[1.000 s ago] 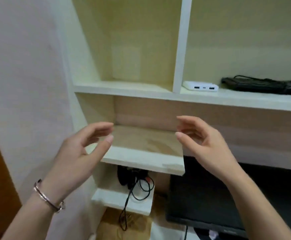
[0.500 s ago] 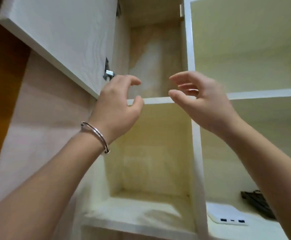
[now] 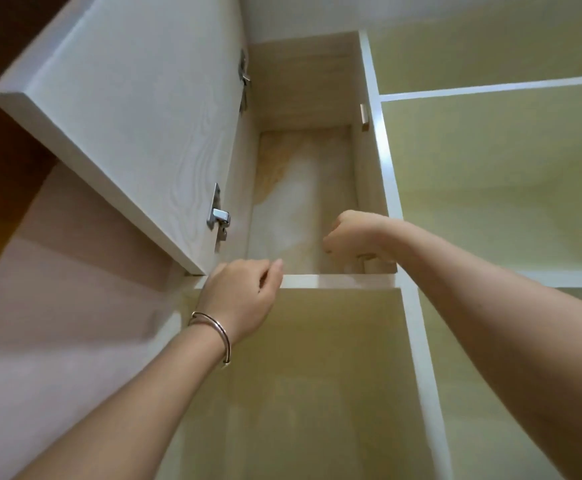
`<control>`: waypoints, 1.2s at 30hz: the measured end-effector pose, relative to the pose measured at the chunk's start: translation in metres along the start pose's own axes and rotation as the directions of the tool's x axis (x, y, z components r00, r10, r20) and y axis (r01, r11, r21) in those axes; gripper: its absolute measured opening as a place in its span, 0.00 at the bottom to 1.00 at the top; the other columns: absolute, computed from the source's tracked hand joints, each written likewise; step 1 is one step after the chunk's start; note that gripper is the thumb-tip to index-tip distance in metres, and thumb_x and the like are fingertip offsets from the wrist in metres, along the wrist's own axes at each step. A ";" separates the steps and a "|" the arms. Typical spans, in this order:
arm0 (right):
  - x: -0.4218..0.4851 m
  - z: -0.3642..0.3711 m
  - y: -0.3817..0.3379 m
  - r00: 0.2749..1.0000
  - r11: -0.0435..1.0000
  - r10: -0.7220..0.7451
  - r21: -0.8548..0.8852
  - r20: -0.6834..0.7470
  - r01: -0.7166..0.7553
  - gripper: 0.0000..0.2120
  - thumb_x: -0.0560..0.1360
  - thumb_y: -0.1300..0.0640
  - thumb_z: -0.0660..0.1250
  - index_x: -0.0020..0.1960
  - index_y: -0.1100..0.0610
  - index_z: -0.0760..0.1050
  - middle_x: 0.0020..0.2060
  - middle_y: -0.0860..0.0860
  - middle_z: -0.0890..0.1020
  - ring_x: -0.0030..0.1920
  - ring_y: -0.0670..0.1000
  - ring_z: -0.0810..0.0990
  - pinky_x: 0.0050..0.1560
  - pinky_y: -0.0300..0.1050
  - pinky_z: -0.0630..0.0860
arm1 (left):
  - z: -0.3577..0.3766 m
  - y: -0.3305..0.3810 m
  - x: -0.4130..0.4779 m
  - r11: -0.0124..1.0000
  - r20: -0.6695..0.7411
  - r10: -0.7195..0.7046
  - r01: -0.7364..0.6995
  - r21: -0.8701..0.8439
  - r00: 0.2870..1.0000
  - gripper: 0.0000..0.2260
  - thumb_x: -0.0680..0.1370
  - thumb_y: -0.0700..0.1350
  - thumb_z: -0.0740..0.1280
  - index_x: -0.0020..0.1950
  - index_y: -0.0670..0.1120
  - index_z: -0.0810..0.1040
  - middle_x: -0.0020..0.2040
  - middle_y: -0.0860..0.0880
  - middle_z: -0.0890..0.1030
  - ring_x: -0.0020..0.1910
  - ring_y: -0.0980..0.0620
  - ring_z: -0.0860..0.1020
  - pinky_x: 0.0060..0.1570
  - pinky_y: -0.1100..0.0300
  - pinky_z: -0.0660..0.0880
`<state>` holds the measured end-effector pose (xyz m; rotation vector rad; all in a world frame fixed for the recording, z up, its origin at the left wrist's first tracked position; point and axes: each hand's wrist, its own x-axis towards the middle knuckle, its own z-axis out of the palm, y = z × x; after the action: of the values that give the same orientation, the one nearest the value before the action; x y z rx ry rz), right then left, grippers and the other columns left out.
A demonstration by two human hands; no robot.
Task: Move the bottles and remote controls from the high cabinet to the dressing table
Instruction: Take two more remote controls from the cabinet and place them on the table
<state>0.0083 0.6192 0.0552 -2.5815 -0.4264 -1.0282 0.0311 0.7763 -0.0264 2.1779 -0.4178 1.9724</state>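
Note:
I look up into the high cabinet, whose white door is swung open to the left. My right hand reaches inside over the shelf edge, wrist bent and fingers curled down at the right wall. A small pale object shows just under its palm; what it is stays hidden. My left hand, with a metal bracelet on the wrist, rests at the front left corner of the shelf, fingers loosely curled and nothing in it. No bottle or remote control is plainly visible.
The door's metal hinge juts out just above my left hand. Open yellowish compartments lie to the right and below, split by a white upright divider. A wall runs along the left.
My view has tilted further upward. My right hand has gone from in front of the shelf into the top compartment. My left hand has settled at the shelf's front edge.

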 end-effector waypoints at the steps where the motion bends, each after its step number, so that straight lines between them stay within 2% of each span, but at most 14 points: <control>1: 0.001 0.002 -0.001 0.998 0.997 0.035 -0.078 0.060 -0.030 0.08 0.74 0.57 0.60 0.42 0.61 0.71 0.34 0.54 0.73 0.30 0.53 0.71 0.29 0.39 0.67 | 0.003 -0.004 -0.003 0.997 -0.069 0.080 -0.079 0.009 0.994 0.19 0.76 0.54 0.47 0.26 0.51 0.53 0.22 0.53 0.59 0.30 0.45 0.64 0.36 0.58 0.55; 3: 0.001 0.006 -0.004 0.977 0.969 0.093 -0.241 0.189 -0.046 0.09 0.77 0.55 0.59 0.42 0.61 0.71 0.35 0.54 0.72 0.32 0.53 0.71 0.30 0.40 0.70 | 0.009 -0.013 -0.007 0.986 -0.162 0.165 -0.159 0.050 0.973 0.16 0.76 0.51 0.49 0.28 0.52 0.53 0.23 0.55 0.55 0.27 0.46 0.65 0.35 0.61 0.51; 5: 0.005 0.010 -0.007 0.954 0.932 0.141 -0.361 0.264 -0.038 0.16 0.77 0.56 0.59 0.32 0.59 0.68 0.28 0.51 0.72 0.28 0.50 0.68 0.22 0.33 0.68 | 0.015 -0.018 -0.009 0.986 -0.185 0.167 -0.161 0.044 0.968 0.14 0.76 0.49 0.51 0.31 0.52 0.56 0.25 0.55 0.58 0.26 0.49 0.64 0.34 0.60 0.48; 7: 0.010 0.015 -0.011 0.947 0.893 0.181 -0.448 0.267 -0.045 0.18 0.77 0.58 0.58 0.29 0.58 0.64 0.22 0.51 0.70 0.26 0.48 0.65 0.23 0.36 0.66 | 0.016 -0.020 -0.010 0.986 -0.179 0.167 -0.164 0.033 0.970 0.13 0.76 0.49 0.51 0.31 0.51 0.60 0.26 0.55 0.62 0.27 0.50 0.65 0.34 0.58 0.51; 12: 0.013 0.020 -0.014 0.926 0.875 0.227 -0.482 0.303 -0.057 0.16 0.78 0.58 0.58 0.32 0.59 0.69 0.31 0.52 0.71 0.29 0.50 0.68 0.32 0.40 0.66 | 0.010 -0.020 -0.012 0.983 -0.111 0.169 -0.175 -0.052 0.979 0.23 0.73 0.56 0.45 0.40 0.47 0.77 0.34 0.52 0.77 0.37 0.49 0.72 0.39 0.60 0.56; 16: 0.006 0.015 -0.021 0.940 0.872 0.157 -0.489 0.304 0.013 0.18 0.78 0.58 0.57 0.30 0.60 0.66 0.26 0.53 0.70 0.27 0.50 0.66 0.22 0.38 0.68 | 0.008 -0.018 -0.011 0.989 -0.053 0.136 -0.139 -0.056 0.989 0.29 0.69 0.60 0.39 0.48 0.51 0.76 0.40 0.58 0.73 0.43 0.55 0.68 0.43 0.63 0.54; 18: 0.005 0.013 -0.023 0.938 0.895 0.145 -0.446 0.316 0.012 0.16 0.77 0.58 0.58 0.31 0.59 0.67 0.24 0.53 0.72 0.26 0.51 0.67 0.25 0.38 0.66 | 0.005 -0.017 -0.011 0.991 -0.029 0.116 -0.118 -0.059 0.993 0.30 0.67 0.61 0.39 0.49 0.51 0.76 0.41 0.58 0.73 0.45 0.55 0.70 0.43 0.63 0.54; 20: 0.005 0.013 -0.025 0.932 0.937 0.128 -0.349 0.338 -0.002 0.15 0.77 0.57 0.59 0.32 0.58 0.68 0.29 0.53 0.72 0.29 0.51 0.68 0.30 0.40 0.66 | 0.002 -0.014 -0.009 0.992 0.012 0.112 -0.111 -0.055 0.994 0.30 0.67 0.62 0.41 0.49 0.51 0.77 0.42 0.57 0.75 0.46 0.54 0.71 0.44 0.63 0.55; 22: 0.004 0.012 -0.026 0.938 0.959 0.102 -0.283 0.330 -0.004 0.15 0.76 0.55 0.61 0.32 0.58 0.67 0.30 0.52 0.70 0.29 0.50 0.68 0.31 0.40 0.66 | -0.002 -0.013 -0.006 0.991 0.045 0.081 -0.075 -0.114 0.996 0.23 0.70 0.60 0.47 0.45 0.51 0.78 0.40 0.54 0.78 0.46 0.51 0.74 0.47 0.59 0.61; 25: 0.003 0.007 -0.024 0.989 0.972 0.031 -0.237 0.147 0.005 0.14 0.72 0.55 0.63 0.30 0.57 0.67 0.29 0.52 0.69 0.28 0.52 0.67 0.29 0.39 0.64 | -0.010 -0.012 0.002 0.972 0.011 -0.003 0.005 -0.235 1.000 0.16 0.70 0.55 0.55 0.31 0.47 0.74 0.28 0.50 0.76 0.36 0.45 0.75 0.41 0.55 0.70; 28: 0.009 -0.001 -0.019 0.996 0.998 -0.009 0.059 -0.084 0.014 0.07 0.68 0.55 0.65 0.40 0.59 0.74 0.37 0.54 0.77 0.33 0.54 0.74 0.32 0.39 0.71 | -0.013 -0.008 0.018 0.956 -0.072 -0.098 0.074 -0.282 0.993 0.18 0.70 0.51 0.57 0.34 0.39 0.78 0.30 0.42 0.81 0.36 0.42 0.79 0.41 0.53 0.74; 29: 0.011 -0.004 -0.017 0.990 0.986 -0.012 0.165 -0.141 0.036 0.11 0.68 0.53 0.66 0.46 0.59 0.76 0.42 0.55 0.79 0.36 0.55 0.76 0.35 0.41 0.74 | -0.013 -0.004 0.025 0.955 -0.063 -0.121 0.099 -0.281 0.991 0.16 0.71 0.50 0.59 0.35 0.39 0.78 0.33 0.42 0.83 0.39 0.42 0.80 0.43 0.53 0.75; 33: 0.013 -0.017 -0.012 0.964 0.919 -0.032 0.370 -0.265 0.133 0.22 0.70 0.48 0.69 0.60 0.57 0.73 0.48 0.52 0.76 0.45 0.53 0.76 0.43 0.46 0.75 | 0.000 0.005 0.068 0.973 0.202 -0.215 0.226 -0.035 0.956 0.08 0.73 0.45 0.63 0.46 0.43 0.79 0.48 0.45 0.82 0.50 0.44 0.78 0.45 0.58 0.72; 36: 0.009 -0.024 -0.009 0.957 0.918 -0.076 0.355 -0.279 0.176 0.26 0.71 0.48 0.69 0.66 0.53 0.68 0.50 0.50 0.73 0.49 0.52 0.75 0.46 0.43 0.71 | 0.006 0.003 0.093 0.941 0.545 -0.336 0.250 0.227 0.768 0.13 0.74 0.49 0.63 0.53 0.43 0.76 0.55 0.44 0.79 0.48 0.44 0.76 0.46 0.58 0.72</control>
<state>-0.0030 0.6193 0.0797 -2.0685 -0.6584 -1.1794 0.0437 0.7627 0.0648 2.7163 0.0097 1.1769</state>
